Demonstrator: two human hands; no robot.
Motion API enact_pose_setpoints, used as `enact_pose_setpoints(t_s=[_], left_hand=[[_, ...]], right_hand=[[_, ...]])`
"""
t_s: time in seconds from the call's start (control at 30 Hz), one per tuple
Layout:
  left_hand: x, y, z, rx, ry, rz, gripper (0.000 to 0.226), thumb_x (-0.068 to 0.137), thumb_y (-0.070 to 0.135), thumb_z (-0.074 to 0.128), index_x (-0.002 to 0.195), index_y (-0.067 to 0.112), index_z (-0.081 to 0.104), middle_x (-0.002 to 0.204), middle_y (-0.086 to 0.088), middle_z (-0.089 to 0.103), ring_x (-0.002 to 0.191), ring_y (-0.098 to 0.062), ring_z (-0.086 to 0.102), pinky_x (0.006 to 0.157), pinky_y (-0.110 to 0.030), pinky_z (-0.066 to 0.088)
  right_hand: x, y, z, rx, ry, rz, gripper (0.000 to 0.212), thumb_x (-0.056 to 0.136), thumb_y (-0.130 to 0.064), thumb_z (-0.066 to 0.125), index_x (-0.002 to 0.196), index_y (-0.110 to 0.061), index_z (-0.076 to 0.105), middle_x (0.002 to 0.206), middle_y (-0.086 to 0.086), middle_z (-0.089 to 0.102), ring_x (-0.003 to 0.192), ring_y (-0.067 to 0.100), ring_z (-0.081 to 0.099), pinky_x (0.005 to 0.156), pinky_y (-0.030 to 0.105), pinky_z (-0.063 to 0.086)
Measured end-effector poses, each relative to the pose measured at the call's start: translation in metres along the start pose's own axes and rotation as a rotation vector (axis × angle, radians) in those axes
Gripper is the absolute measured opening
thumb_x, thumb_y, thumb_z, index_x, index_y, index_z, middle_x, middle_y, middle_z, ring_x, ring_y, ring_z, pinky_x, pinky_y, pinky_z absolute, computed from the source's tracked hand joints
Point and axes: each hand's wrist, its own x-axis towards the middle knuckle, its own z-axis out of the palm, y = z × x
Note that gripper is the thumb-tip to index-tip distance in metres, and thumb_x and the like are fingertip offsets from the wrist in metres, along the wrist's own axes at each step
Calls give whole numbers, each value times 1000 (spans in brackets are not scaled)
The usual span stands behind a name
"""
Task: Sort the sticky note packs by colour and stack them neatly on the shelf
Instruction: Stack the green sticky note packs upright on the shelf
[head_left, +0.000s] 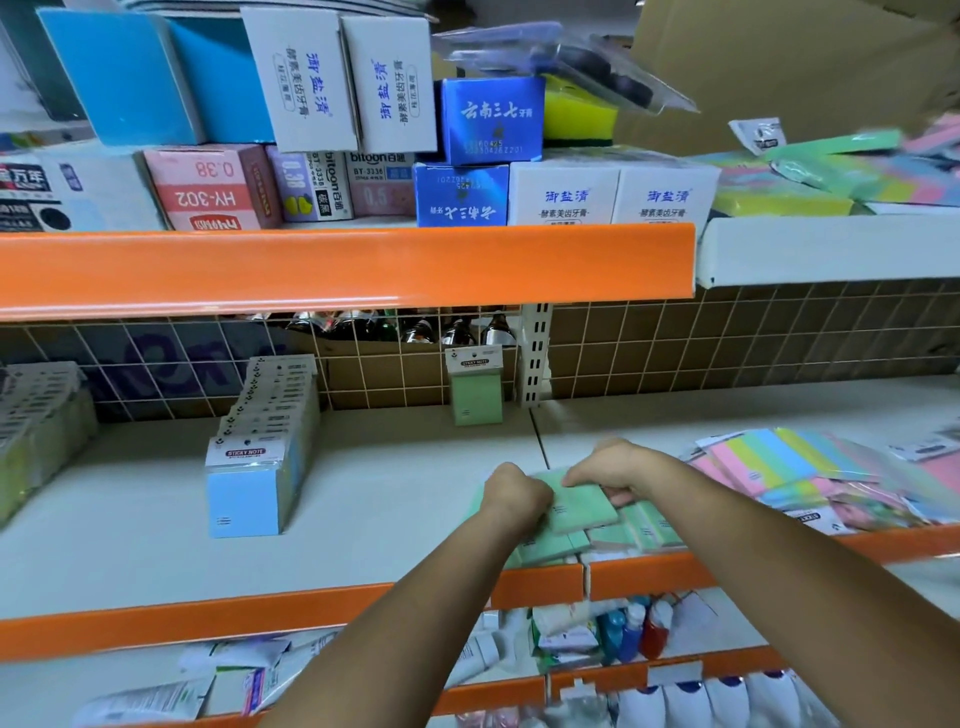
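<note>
Head view is showing both hands working on a loose heap of green sticky note packs (563, 525) lying flat at the front edge of the middle shelf (130, 545), right above its orange lip. The left hand (514, 493) is curling its fingers down onto the top green pack (582, 506) from the left, and the right hand (605, 470) is gripping the same pack from the far right, fingertips showing under its edge. That top pack is a pale mint square slab lying face up and slightly turned, one corner pointing toward the shelf's back grid; being nearly square, it is showing no clear long axis, and small dark print marks are sitting near its centre. The packs beneath it are fanning out toward the right and toward the front lip, overlapping each other. One green pack with a white header card (475, 387) is standing upright against the back grid, header upward. To the left, a row of blue sticky note packs (260, 452) is standing on edge, running from front to back, the nearest one facing forward. A pile of multicoloured packs (810, 473) is lying to the right of the hands.
</note>
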Motion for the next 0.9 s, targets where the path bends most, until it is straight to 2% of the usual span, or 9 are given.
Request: enact_pose_setpoints(t_s=[0.13, 0.23, 0.27, 0.33, 0.4, 0.53, 0.67, 0.8, 0.9], left_hand=[[1, -4, -7, -192, 86, 20, 26, 85, 15, 55, 110, 11, 53, 108, -12, 61, 85, -26, 54, 67, -26, 40], [3, -3, -20, -324, 97, 47, 25, 85, 15, 53, 111, 16, 49, 102, -9, 59, 83, -23, 51, 69, -26, 37], [4, -4, -24, -353, 90, 58, 26, 86, 15, 52, 111, 17, 49, 99, -8, 58, 80, -22, 51, 67, -26, 37], [6, -5, -32, -408, 58, 65, 28, 88, 11, 51, 116, 15, 48, 97, -7, 56, 74, -17, 51, 60, -25, 38], [7, -4, -37, -467, 24, 56, 32, 90, 8, 50, 122, 11, 46, 101, -7, 55, 74, -12, 51, 55, -24, 39], [11, -4, -49, -509, -14, 116, 37, 90, -2, 47, 125, 11, 43, 94, -8, 56, 68, -13, 51, 38, -14, 38], [16, -7, -58, -509, -41, 186, 50, 89, -9, 43, 131, 18, 39, 96, -5, 57, 71, -12, 53, 38, -9, 39], [29, -11, -61, -521, -3, 211, 56, 89, -13, 41, 135, 17, 36, 88, -1, 58, 68, -12, 56, 39, -12, 42], [45, -15, -62, -500, 71, 201, 54, 85, -11, 42, 129, 21, 41, 89, -3, 60, 71, -17, 59, 51, -20, 52]], right_hand=[[1, -15, 0, 143, -8, -57, 31, 84, -22, 72, 99, -13, 47, 71, 5, 51, 57, 16, 51, 50, 27, 50], [1, -26, 2, 392, -28, -90, 34, 85, -8, 70, 113, -11, 51, 107, 12, 63, 92, 25, 66, 81, 35, 56], [1, -28, 2, 436, -24, -108, 37, 85, -6, 69, 117, -11, 50, 114, 11, 62, 96, 25, 65, 83, 36, 56], [3, -31, 5, 432, -3, -171, 44, 85, -5, 68, 124, -16, 50, 112, 8, 61, 82, 20, 64, 64, 26, 56], [2, -36, 7, 395, 39, -229, 39, 86, -7, 67, 120, -18, 52, 104, 5, 60, 69, 17, 57, 47, 20, 46], [12, -42, 10, 401, 96, -318, 45, 83, -5, 69, 123, -20, 55, 126, 2, 57, 106, 23, 58, 77, 26, 46], [16, -46, 13, 357, 78, -347, 66, 84, -1, 67, 140, -24, 43, 140, -3, 50, 123, 22, 52, 96, 33, 46], [24, -54, 20, 501, 97, -280, 80, 83, 8, 66, 149, -21, 30, 141, 4, 48, 105, 24, 57, 70, 29, 53], [30, -59, 31, 406, 90, -192, 50, 89, 1, 61, 136, -7, 45, 110, 16, 59, 85, 25, 57, 74, 37, 54]])
